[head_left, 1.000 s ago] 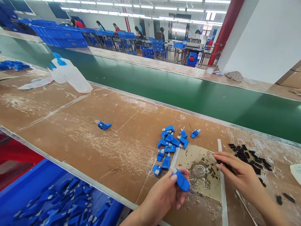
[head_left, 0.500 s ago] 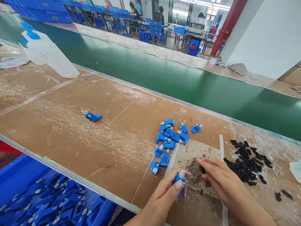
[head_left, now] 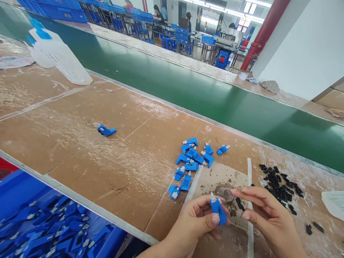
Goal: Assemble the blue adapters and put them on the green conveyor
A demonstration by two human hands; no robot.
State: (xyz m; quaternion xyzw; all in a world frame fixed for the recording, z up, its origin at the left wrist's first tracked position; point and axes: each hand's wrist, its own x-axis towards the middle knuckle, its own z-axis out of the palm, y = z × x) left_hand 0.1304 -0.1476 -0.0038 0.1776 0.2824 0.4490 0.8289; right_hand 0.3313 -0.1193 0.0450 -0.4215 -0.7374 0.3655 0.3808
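From where I'm standing, the L hand has a blue part pinched btwn thumb and fingers, pale tip up, lower right of centre in the frame. R hand is just right of it, thumb and index apart, w/ a black piece showing in that gap; can't tell if it's gripped or lying behind.

Main risk IMO: the clear round disc on the stained sheet sits right by the R index tip, so a careless sweep could nudge it. The sheet looks wet, so fingertips may pick up the wet stuff & smear the blue part, or make it slippery enough to drop.

Black pcs, right side of frame, are small and loosely heaped; a low R wrist might scatter them. Blue pcs, approx. centre, lie close to the L hand, some right by the sheet's edge; an elbow or knuckle could shove one onto the wet patch. Lone blue pc, left of centre, is well clear of both hands, so low risk.
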